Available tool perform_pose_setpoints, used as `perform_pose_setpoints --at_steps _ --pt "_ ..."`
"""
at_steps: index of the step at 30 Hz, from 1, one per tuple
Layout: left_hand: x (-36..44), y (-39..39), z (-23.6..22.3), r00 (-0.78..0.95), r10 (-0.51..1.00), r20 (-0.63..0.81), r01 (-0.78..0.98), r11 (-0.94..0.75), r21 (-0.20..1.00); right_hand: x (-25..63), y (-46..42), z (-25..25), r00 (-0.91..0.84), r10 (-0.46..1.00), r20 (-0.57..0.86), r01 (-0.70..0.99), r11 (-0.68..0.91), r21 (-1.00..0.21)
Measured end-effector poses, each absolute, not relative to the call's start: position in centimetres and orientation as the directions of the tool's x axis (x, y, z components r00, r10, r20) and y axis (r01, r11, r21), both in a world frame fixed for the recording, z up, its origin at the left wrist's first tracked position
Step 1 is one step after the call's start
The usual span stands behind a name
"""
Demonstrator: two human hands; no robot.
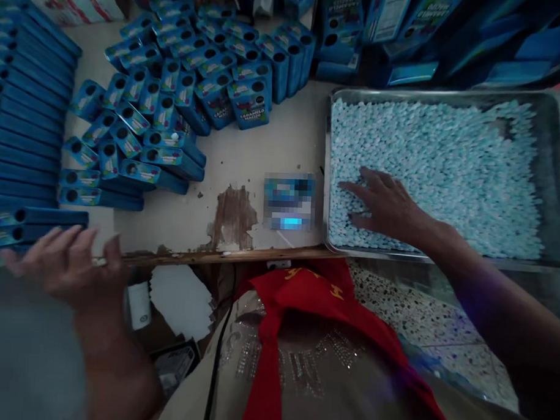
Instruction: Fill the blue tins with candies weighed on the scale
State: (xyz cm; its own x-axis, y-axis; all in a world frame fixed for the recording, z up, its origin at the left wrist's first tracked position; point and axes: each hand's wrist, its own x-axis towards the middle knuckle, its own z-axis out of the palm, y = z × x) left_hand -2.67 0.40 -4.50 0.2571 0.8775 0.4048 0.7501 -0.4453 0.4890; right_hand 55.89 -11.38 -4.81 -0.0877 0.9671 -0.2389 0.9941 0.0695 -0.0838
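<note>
My right hand lies on light blue candies that cover much of a metal tray. Its fingers are spread apart near the tray's left side, and I see nothing gripped in them. At the table's front left, my left hand is beside the lowest blue boxes of a stacked row. The fingers there are apart and slightly bent; whether they touch the boxes I cannot tell. Many small blue candy boxes with dark round holes stand loosely grouped to the right of that row.
Between boxes and tray sits a pixelated object on the worn white table. Larger blue cartons stand behind the tray. Under the table edge are white card pieces. A dark cable hangs by my red apron.
</note>
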Motion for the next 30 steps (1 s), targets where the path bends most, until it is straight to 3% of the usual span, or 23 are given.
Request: perform_pose_setpoints --at_steps 2,4,7,12,15,22,26,30 --pt "-0.7 -0.2 -6.7 0.187 0.841 0.508 0.833 -0.410 0.372 55.7 -10.4 -5.2 -0.087 0.971 -0.222 0.995 0.074 -0.065" --pt "1.1 -0.8 -8.4 0.230 0.824 0.518 0.850 -0.430 0.306 55.8 -9.2 -5.0 -0.094 0.962 -0.256 0.993 0.074 -0.089" --pt "3.1 -1.3 -9.6 0.310 0.804 0.508 0.831 -0.489 0.266 57.3 -7.9 -4.3 -0.100 0.934 -0.342 0.980 0.033 -0.198" --pt "5.3 -1.0 -10.6 0.348 0.797 0.493 0.815 -0.517 0.261 60.5 -7.8 -3.4 0.060 0.941 -0.333 0.856 -0.219 -0.467" --pt "7.1 -0.3 -11.1 0.390 0.788 0.476 0.799 -0.547 0.251 60.8 -8.1 -3.5 0.079 0.916 -0.394 0.775 -0.305 -0.553" --pt "13.4 -0.1 -9.7 0.481 0.752 0.451 0.671 -0.647 0.362 58.3 -7.1 -1.6 0.107 0.940 -0.325 0.773 -0.284 -0.567" --pt "17.3 -1.2 -9.1 0.476 0.713 0.515 0.511 -0.701 0.497 55.3 -5.7 1.4 -0.026 0.978 -0.209 0.796 -0.106 -0.596" --pt "19.8 -1.6 -9.7 0.420 0.814 0.401 0.473 -0.574 0.668 53.2 -4.3 3.3 -0.165 0.978 -0.126 0.819 0.064 -0.570"
